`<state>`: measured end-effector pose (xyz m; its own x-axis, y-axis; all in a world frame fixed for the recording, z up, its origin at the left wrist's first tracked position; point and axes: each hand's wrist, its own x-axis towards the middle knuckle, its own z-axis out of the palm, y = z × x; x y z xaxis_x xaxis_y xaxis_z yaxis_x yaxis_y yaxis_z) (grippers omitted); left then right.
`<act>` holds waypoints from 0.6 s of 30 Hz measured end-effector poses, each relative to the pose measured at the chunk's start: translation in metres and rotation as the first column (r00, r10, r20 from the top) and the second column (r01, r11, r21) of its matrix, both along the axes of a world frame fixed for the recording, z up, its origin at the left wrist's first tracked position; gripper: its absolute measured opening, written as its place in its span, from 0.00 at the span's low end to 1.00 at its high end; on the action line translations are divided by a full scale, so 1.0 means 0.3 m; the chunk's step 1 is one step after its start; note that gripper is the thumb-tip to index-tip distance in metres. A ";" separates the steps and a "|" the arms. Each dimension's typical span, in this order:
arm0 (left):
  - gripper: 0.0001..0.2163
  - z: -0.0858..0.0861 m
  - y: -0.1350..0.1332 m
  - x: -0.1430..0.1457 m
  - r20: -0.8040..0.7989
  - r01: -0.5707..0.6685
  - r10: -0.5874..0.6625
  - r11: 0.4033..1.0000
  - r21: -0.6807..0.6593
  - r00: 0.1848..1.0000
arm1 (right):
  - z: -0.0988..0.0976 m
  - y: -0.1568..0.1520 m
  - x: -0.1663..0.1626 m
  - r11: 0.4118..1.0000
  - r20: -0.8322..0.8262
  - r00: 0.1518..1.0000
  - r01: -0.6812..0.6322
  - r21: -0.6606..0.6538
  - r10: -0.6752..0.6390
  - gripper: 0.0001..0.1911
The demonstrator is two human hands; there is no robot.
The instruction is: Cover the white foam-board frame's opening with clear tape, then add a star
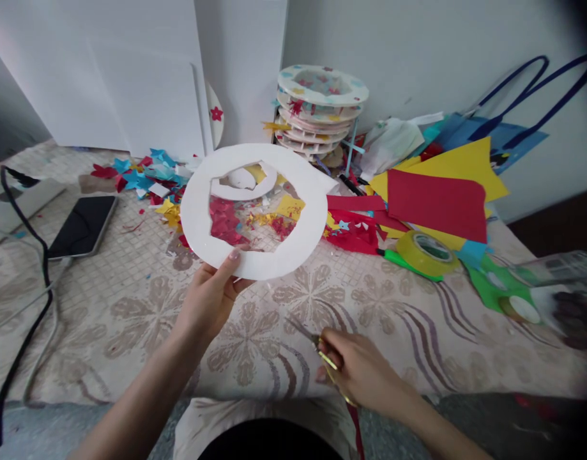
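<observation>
My left hand [216, 291] pinches the lower edge of a white paper ring [196, 207], thumb on top and fingers beneath. The ring is held up over the table, and its inner opening has a jagged, many-sided edge. In my right hand [358, 364] is a pair of scissors [327, 359] with gold-coloured handles, blades pointing up and left, apart from the ring. A red ribbon [354, 425] hangs below the handles. Through the ring's opening show a smaller white cut piece [262, 187], red paper pieces [223, 220] and bits of gold scrap.
A patterned cloth [154, 313] covers the table. Coloured paper stars [161, 166] and a phone [85, 223] lie left. Behind stands a tiered ring decoration [322, 112]. Red sheets [437, 204], yellow tape [427, 252], a green-handled cutter [411, 264] and a blue bag [494, 137] lie right.
</observation>
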<state>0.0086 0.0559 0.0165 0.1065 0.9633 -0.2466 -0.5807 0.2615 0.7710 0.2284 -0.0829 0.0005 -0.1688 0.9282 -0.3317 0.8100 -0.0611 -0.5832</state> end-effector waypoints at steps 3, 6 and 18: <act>0.07 0.005 0.007 -0.008 -0.005 -0.001 0.001 1.000 -0.015 1.000 | -0.037 0.019 0.107 0.977 0.257 0.952 0.125 0.172 -0.167 0.08; 0.06 0.008 0.009 -0.010 -0.014 -0.015 0.015 1.000 -0.028 1.000 | -0.069 0.034 0.225 0.931 0.417 0.865 0.139 0.337 -0.280 0.13; 0.07 0.036 -0.015 0.008 -0.028 0.031 -0.033 0.997 -0.072 0.999 | 0.117 0.201 0.155 0.873 -0.541 0.793 0.446 0.200 -0.281 0.19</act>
